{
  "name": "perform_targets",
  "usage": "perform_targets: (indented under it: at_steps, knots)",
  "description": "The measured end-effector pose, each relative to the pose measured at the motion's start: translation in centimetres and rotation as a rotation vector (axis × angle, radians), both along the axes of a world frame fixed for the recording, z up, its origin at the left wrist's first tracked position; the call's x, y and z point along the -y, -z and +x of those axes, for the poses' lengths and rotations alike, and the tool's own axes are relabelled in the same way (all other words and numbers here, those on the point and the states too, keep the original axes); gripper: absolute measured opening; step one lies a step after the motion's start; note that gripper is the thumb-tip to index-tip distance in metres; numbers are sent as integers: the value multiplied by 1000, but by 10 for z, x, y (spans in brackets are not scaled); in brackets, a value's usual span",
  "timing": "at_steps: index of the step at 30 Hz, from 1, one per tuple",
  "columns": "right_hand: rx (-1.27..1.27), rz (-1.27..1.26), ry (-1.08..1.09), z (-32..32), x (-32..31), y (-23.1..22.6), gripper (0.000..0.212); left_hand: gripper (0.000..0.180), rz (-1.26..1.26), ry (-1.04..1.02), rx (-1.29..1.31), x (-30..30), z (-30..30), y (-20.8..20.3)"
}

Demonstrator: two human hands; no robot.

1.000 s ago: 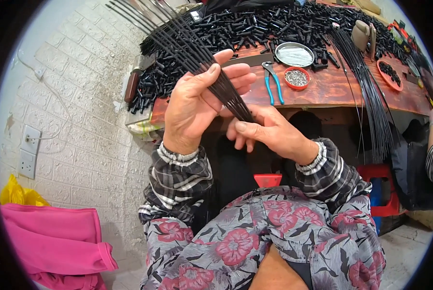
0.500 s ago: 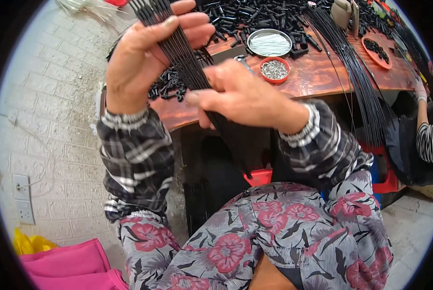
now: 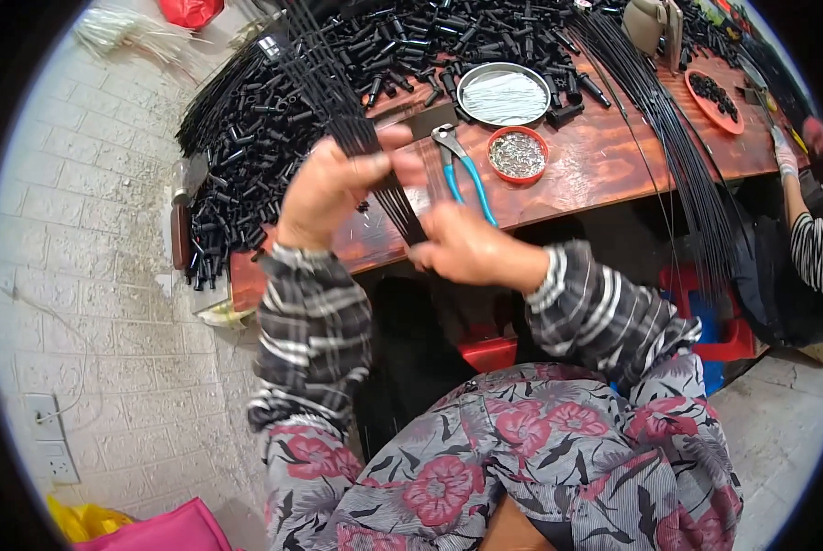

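Note:
A bundle of thin black rods [image 3: 315,78] slants from the upper left down toward my lap side, above the table edge. My left hand [image 3: 333,188] is wrapped around the bundle, thumb across it, slightly blurred. Lower down, my right hand [image 3: 471,246] pinches the bundle near its bottom end, its fingers partly smeared by motion. Close behind my right hand, pliers with blue handles [image 3: 471,179] lie on the wooden table [image 3: 604,170]. A red bowl [image 3: 519,180] of small metal pieces sits to their right.
Black tubular parts [image 3: 255,156] are heaped across the table's left and back. A round metal tray [image 3: 505,123] holds thin white sticks. Long black rods [image 3: 682,138] hang over the front edge at right. A co-worker's gloved hand [image 3: 786,158] is at far right, near an orange plate [image 3: 731,127].
Both hands have come lower with the bundle, the left also to the right. The pliers, mostly covered before, now show fully. The view has shifted, revealing more of the left heap.

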State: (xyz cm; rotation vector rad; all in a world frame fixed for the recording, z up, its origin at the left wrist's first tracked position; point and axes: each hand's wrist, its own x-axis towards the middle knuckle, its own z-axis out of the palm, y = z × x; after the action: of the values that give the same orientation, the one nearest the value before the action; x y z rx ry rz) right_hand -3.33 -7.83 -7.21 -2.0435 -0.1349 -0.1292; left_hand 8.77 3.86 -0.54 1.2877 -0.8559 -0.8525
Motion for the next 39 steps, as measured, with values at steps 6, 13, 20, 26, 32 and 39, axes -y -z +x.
perform_targets:
  at_steps: [6, 13, 20, 26, 32, 39]
  knots:
    - [66, 76, 62, -6, 18, 53, 12, 35, 395, -142, 121, -4, -6, 25]
    - [62, 11, 35, 7, 48, 106, 18, 41, 153, -414, 95, -28, 4, -5]
    - [222, -72, 58, 6, 57, 137, 29, 44, 63, -129, 198, 32, -2, -10]
    - [-239, 35, -36, 6, 50, 150, 32, 52, -248, 38, 136, 41, -18, -28]
    - [-44, 73, 12, 0, 53, 137, 27, 34, -226, -73, 117, 58, -11, -25]
    - [20, -10, 53, 10, 52, 156, 28, 35, -217, -81, 139, 58, -5, -25]
